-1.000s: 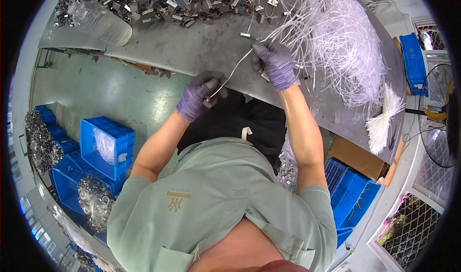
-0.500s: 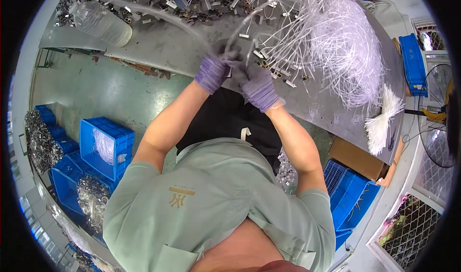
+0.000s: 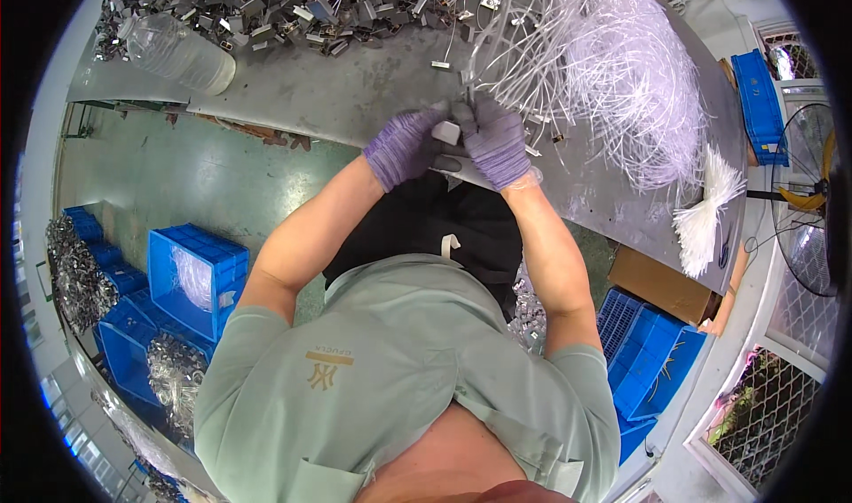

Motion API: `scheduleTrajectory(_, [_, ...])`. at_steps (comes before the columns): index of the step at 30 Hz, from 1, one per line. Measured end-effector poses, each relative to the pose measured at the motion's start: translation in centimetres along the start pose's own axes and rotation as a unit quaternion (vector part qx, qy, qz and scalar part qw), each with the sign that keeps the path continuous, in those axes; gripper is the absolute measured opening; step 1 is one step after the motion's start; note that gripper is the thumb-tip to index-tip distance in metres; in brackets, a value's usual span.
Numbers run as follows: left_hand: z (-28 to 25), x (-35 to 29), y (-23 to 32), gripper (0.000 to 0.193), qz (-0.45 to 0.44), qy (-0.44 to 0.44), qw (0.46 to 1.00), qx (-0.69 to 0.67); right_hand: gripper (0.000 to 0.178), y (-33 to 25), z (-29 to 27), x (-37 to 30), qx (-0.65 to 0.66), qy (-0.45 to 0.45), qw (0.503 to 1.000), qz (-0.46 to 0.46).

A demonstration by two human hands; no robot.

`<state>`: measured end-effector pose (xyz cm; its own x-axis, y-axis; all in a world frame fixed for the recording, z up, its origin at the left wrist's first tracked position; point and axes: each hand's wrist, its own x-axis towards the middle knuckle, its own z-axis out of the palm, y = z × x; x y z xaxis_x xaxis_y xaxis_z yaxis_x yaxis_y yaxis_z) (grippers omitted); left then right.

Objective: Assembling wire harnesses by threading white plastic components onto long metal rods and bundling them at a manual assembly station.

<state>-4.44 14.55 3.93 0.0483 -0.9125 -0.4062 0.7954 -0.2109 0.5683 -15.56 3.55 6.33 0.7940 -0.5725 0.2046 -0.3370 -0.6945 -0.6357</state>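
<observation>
My left hand (image 3: 405,146), in a purple-grey knit glove, grips a small grey rectangular casing (image 3: 446,133) over the table's near edge. Close beside it, my right hand (image 3: 497,144), gloved alike, is closed on the end of a translucent white cable (image 3: 473,70) that rises from the fingers towards the far side. The fingertips of both hands nearly meet, and the cable's end is hidden among them. Just beyond and to the right of my right hand lie cables with small metal connectors (image 3: 441,64).
A heap of small grey casings (image 3: 266,10) covers the back of the grey table (image 3: 293,86). A clear bottle (image 3: 177,55) lies at left. A large bundle of white cables (image 3: 635,86) fills the right, near a white tied bunch (image 3: 707,210). Blue crates (image 3: 197,272) stand on the floor.
The looping cables above my hands have swung away from the left, and one now runs up from the right hand. My hands have separated slightly, and the grey casing shows at the left fingers.
</observation>
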Motion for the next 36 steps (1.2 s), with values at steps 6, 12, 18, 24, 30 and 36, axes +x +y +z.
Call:
scheduleTrajectory(6, [0.9,0.4,-0.5,0.05,0.096,-0.024,0.993,0.063,0.024,1.6,-1.1,0.8,0.024,0.109,0.991,-0.066])
scheduleTrajectory(12, [3.2,-1.4,1.0,0.042,0.25,-0.032,0.935,0.25,0.023,-0.1,-5.2,1.3,0.299,0.083,0.937,0.158])
scheduleTrajectory(18, [3.4,-1.6,1.6,0.037,0.18,0.06,0.947,0.259,0.019,1.1,-6.2,2.2,0.493,0.085,0.852,0.157])
scheduleTrajectory(24, [3.4,-0.8,0.9,0.047,0.194,0.122,0.94,0.252,0.018,-1.4,-6.3,2.2,0.465,0.062,0.868,0.163])
scheduleTrajectory(30, [-1.6,2.5,-3.3,0.042,0.315,0.137,0.898,0.275,0.022,-2.9,-2.3,0.4,0.302,-0.032,0.947,0.103])
scheduleTrajectory(36, [-0.8,1.7,-1.6,0.05,0.395,0.107,0.819,0.402,0.024,-3.4,-2.9,1.1,0.185,0.036,0.981,-0.04])
